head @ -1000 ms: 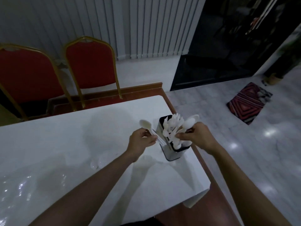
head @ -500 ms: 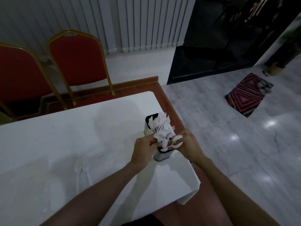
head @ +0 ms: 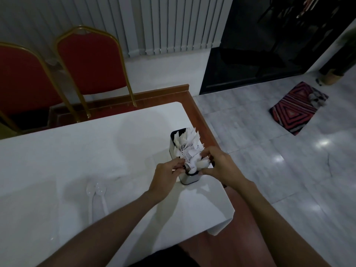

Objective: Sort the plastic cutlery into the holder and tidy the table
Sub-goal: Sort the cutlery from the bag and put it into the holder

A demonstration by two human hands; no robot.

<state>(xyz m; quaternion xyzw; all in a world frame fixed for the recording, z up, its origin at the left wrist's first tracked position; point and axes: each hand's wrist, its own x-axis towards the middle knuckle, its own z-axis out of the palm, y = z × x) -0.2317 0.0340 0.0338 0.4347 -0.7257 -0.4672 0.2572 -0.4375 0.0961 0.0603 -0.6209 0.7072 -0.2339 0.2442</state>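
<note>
The step in hand looks like seating spoons in the cutlery holder (head: 189, 179), which stands upright on the white table (head: 86, 151) close to its right edge, not far from the near right corner. The left hand (head: 167, 173) and the right hand (head: 218, 165) meet over the holder's near compartment. The right fingers are curled round the bunched spoons (head: 198, 164) there, and the left thumb and fingertips pinch the same bunch from the other side, at the rim. The far compartment is packed with what seem to be forks and knives (head: 187, 142), too crowded to sort by eye. The sorting is not finished: two loose spoons (head: 96, 189) lie side by side on the table, well to the left of the holder and towards the near edge. The next move probably calls for settling the bunch, letting go, then reaching left for that pair while keeping the tall, narrow holder from tipping off the edge.
</note>
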